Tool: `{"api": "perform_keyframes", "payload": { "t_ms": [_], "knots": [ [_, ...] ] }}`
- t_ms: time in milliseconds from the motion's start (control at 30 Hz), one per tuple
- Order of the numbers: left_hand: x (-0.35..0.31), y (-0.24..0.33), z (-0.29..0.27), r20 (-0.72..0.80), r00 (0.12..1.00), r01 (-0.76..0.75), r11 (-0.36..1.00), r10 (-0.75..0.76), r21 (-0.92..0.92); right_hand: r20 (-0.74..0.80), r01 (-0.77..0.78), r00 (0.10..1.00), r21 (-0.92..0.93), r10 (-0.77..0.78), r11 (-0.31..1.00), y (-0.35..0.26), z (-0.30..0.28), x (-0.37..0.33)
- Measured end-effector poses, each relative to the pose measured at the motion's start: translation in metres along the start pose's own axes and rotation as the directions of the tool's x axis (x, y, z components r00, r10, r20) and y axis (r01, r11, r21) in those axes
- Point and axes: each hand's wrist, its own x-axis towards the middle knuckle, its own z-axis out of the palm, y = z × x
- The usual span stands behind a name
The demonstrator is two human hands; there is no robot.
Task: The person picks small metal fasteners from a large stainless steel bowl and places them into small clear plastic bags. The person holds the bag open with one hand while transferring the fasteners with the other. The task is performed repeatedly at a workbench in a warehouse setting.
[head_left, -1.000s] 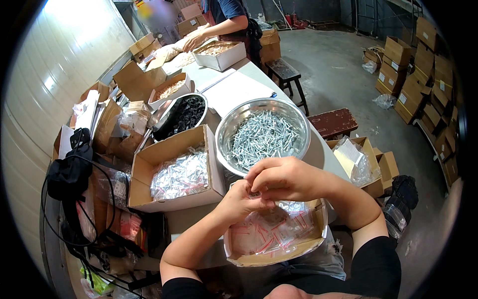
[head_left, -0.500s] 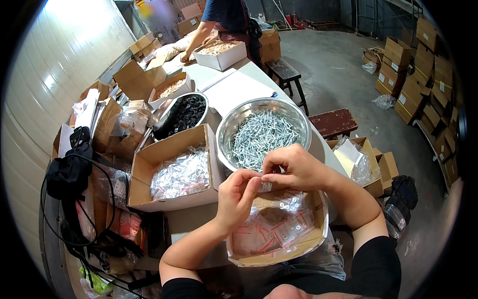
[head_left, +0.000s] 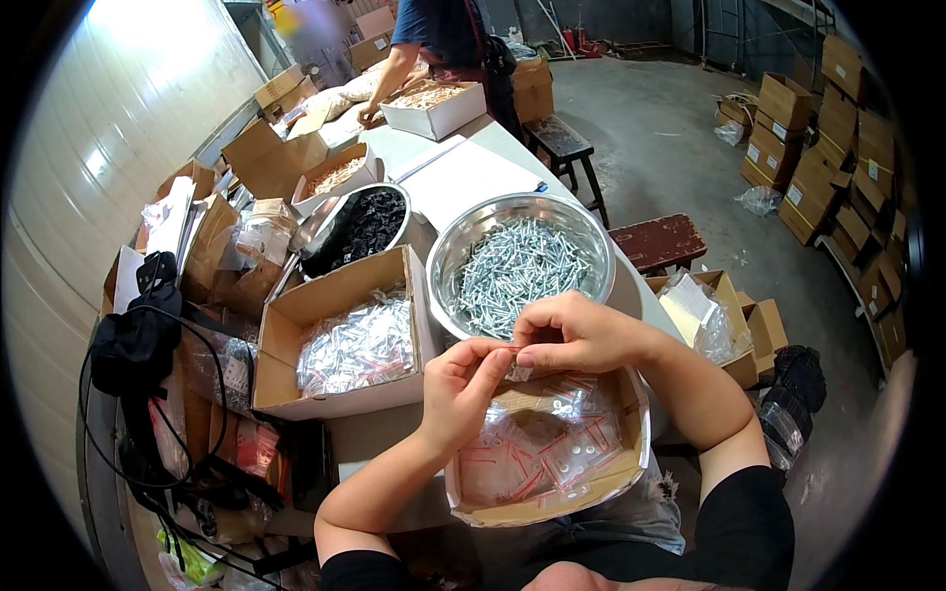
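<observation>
While the left hand [head_left: 461, 386] and right hand [head_left: 579, 333] pinch one red-edged bag [head_left: 519, 373] between fingers [head_left: 488, 371], one bowl [head_left: 444, 271] of screws [head_left: 522, 264] stands beyond; carton labels [head_left: 754, 154] are unreadable.

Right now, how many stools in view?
2. A dark stool along the table's right side, farther off; a reddish-brown stool nearer, right of the steel bowl. More may be hidden under or behind things.

Clothing: black short-sleeved shirt [head_left: 739, 532], sleeves [head_left: 363, 569] ending above the elbows; forearms [head_left: 386, 485] bare. Faded blue-grey jeans [head_left: 641, 514], only partly visible, whitish frayed threads [head_left: 667, 489] along one ragged edge.
</observation>
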Motion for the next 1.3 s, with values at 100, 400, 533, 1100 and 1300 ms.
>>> {"api": "perform_keyframes", "payload": {
  "t_ms": [100,400,533,1100,1300],
  "knots": [
    [0.002,-0.006,-0.003,-0.006,1.0,-0.016,0.999,0.016,0.04,-0.017,0.005,1.0,-0.026,-0.006,1.0,-0.001,0.001,0.0],
    [-0.001,-0.004,-0.007,0.026,0.99,-0.137,0.944,0.136,0.299,0.047,0.031,0.998,-0.035,-0.03,0.999,-0.003,0.003,0.002],
    [0.006,0.015,-0.024,-0.129,0.943,-0.253,0.913,0.307,0.319,0.029,-0.003,1.0,-0.021,0.003,1.0,0.003,-0.01,-0.001],
    [-0.004,-0.01,0.005,0.776,0.58,-0.653,0.427,-0.249,0.626,0.164,-0.234,0.869,-0.694,0.467,0.68,0.02,-0.017,0.008],
    [-0.001,-0.01,0.003,0.736,0.605,-0.575,0.474,-0.303,0.667,-0.004,-0.202,0.961,-0.689,0.276,0.695,0.031,-0.006,0.001]
  ]
}}
